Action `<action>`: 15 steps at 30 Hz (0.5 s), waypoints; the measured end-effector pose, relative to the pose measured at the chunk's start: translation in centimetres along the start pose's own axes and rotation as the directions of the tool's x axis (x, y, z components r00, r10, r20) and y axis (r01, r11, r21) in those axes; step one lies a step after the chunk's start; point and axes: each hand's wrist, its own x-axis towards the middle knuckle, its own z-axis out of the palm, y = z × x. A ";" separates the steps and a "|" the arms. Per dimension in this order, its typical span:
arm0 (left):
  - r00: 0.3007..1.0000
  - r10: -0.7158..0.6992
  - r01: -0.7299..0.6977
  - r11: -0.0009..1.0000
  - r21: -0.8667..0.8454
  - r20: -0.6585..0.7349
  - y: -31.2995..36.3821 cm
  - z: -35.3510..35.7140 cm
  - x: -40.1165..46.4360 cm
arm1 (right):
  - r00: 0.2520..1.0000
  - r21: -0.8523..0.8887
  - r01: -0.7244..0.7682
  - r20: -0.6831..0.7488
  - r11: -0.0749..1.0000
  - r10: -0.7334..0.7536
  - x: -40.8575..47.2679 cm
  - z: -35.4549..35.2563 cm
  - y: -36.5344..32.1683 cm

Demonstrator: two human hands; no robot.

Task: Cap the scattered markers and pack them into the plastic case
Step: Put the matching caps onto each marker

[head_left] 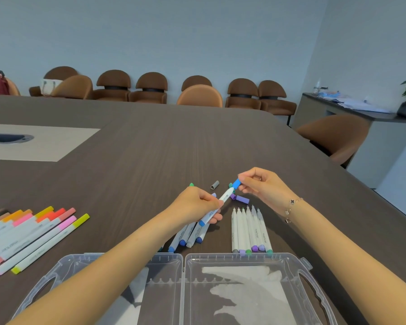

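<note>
my left hand [197, 202] grips a white marker [215, 211] by the barrel, blue end toward me, bare tip pointing up and away. my right hand [260, 184] pinches a blue cap [236, 183] between thumb and forefinger, right at the marker's tip; can't tell if it's seated. loose caps on the desk [150, 146] just beyond: one grey [214, 185], two purple [242, 199], a teal one partly hidden behind the blue cap. a green cap [191, 184] peeks over my left knuckles. row of uncapped markers [250, 231] lies side by side under my right wrist, tips away from me, near the case. small bunch of blue-ended markers [190, 233] lies under my left hand. capped warm-colour markers [33, 231] fanned out far left. clear plastic case [244, 289] open flat at the near edge, both halves without markers, my left forearm crossing the left half
</note>
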 end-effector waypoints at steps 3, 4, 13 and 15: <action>1.000 -0.003 0.004 1.000 -0.012 0.007 -0.2 0.3 0.1 | 0.999 0.000 -0.009 0.041 1.000 0.009 -0.1 0.3 0.0; 1.000 -0.004 0.004 1.000 -0.015 0.006 -0.2 0.3 0.1 | 0.999 0.003 -0.016 0.045 1.000 0.015 -0.2 0.4 0.1; 0.999 -0.047 0.047 0.999 -0.010 -0.012 -0.3 1.3 0.3 | 0.998 0.029 -0.057 0.015 0.998 0.056 -0.1 0.7 1.3; 0.997 -0.077 0.077 0.997 -0.018 0.009 -0.2 1.5 0.6 | 0.998 0.006 -0.056 0.028 0.998 0.056 0.1 0.5 1.4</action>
